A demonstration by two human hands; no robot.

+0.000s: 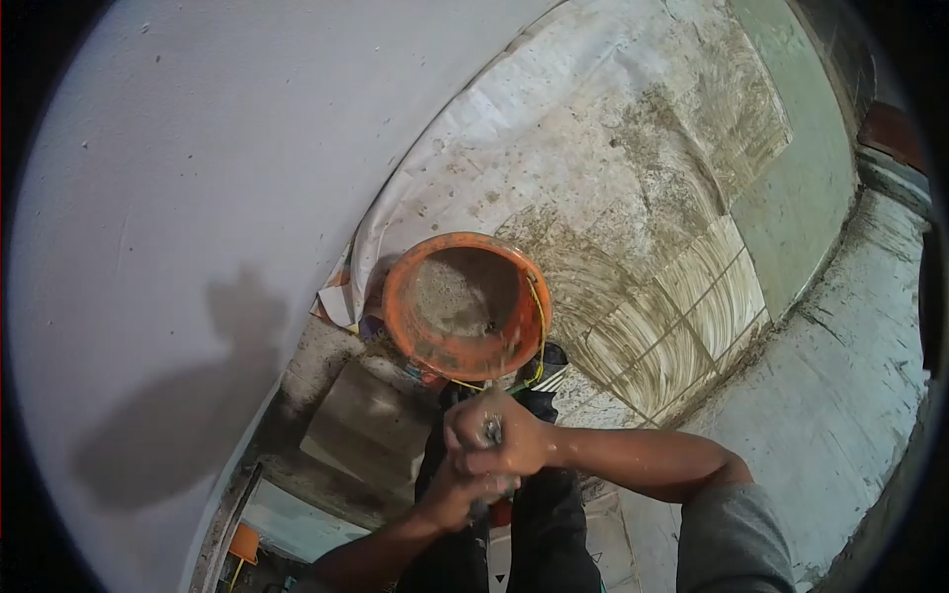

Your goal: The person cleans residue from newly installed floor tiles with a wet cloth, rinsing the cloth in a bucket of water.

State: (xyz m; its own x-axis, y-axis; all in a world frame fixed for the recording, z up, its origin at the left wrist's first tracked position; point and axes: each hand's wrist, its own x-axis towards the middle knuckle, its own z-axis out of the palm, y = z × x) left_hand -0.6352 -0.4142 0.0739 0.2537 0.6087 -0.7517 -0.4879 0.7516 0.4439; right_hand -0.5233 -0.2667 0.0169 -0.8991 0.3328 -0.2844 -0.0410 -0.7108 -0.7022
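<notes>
My right hand [506,433] and my left hand [463,494] are closed together in front of my legs, just below the bucket. A wet, dark grey bit [492,429] shows between the fingers of my right hand, but what it belongs to is hidden. My left hand is curled beneath the right one, and its grip is mostly covered. Beyond them stands an orange bucket [397,314] with a yellow handle [542,331]. Inside is a greyish, muddy mix [457,296].
A pale wall [198,148] rises on the left. A white sheet [554,128] smeared with mud covers the floor ahead, beside tiles [707,296] with swirled streaks. A grey slab [361,425] lies left of my legs, and an orange object [243,542] sits lower left.
</notes>
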